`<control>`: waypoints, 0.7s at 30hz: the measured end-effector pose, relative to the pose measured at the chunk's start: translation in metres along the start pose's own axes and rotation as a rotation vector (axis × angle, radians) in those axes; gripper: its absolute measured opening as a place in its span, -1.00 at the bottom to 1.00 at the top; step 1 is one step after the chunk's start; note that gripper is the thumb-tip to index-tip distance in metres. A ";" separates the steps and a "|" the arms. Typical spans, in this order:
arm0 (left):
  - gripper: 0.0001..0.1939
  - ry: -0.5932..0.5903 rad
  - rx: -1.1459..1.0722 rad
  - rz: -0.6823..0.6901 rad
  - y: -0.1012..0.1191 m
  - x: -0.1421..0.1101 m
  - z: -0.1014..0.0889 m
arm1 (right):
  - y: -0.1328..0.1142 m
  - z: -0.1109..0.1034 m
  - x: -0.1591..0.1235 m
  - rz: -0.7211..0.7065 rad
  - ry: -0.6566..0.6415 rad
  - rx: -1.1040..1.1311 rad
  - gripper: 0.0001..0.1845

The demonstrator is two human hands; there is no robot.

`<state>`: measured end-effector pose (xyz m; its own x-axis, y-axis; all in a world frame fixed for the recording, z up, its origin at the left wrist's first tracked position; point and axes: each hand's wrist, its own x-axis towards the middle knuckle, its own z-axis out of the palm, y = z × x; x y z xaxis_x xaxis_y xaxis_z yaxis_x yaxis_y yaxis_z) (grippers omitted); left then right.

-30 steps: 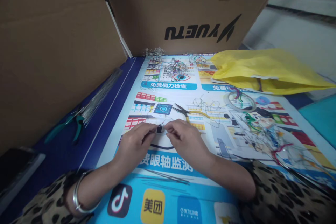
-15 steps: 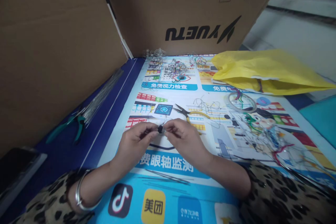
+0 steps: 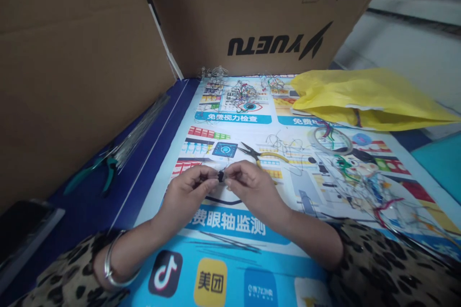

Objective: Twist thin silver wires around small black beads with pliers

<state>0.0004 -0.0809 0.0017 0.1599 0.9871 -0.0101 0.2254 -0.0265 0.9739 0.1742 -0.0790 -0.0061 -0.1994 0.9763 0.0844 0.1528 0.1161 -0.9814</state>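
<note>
Between my fingertips, over the middle of the printed sheet [image 3: 248,196], is a small black piece [image 3: 221,176]; its exact kind is too small to make out. My left hand [image 3: 189,189] pinches it from the left, thumb and forefinger closed. From the other side my right hand [image 3: 252,189] pinches at it too, with a thin wire seeming to rise near the fingertips. Just beyond my right hand lie long-nose pliers [image 3: 264,156] with yellow handles. Several thin dark wire lengths [image 3: 230,241] lie on the sheet nearer to me.
Cardboard walls [image 3: 252,14] stand at the back and left. Teal-handled pliers [image 3: 108,172] and straight wires [image 3: 144,124] lie at left, a phone-like dark object [image 3: 27,230] nearer. Tangled wires [image 3: 241,96], a tape roll [image 3: 331,140] and a yellow bag [image 3: 360,98] lie farther off.
Both hands stay in nearly the same place, still pinching the small black piece. The fingers and the piece have shifted only very slightly.
</note>
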 end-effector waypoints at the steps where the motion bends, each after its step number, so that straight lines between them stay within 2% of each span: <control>1: -0.89 -0.002 -0.010 0.000 0.000 0.000 0.000 | -0.001 0.000 0.000 0.003 0.004 0.012 -0.88; 9: -0.92 -0.007 -0.104 0.018 0.004 0.001 0.002 | -0.005 0.000 0.002 0.022 0.022 0.098 -0.88; 21: -0.90 -0.006 -0.210 -0.031 0.007 0.003 0.004 | -0.010 0.002 0.002 0.096 -0.038 0.244 -0.84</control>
<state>0.0063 -0.0788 0.0077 0.1621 0.9859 -0.0420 0.0255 0.0383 0.9989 0.1707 -0.0783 0.0035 -0.2319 0.9726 -0.0135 -0.0643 -0.0292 -0.9975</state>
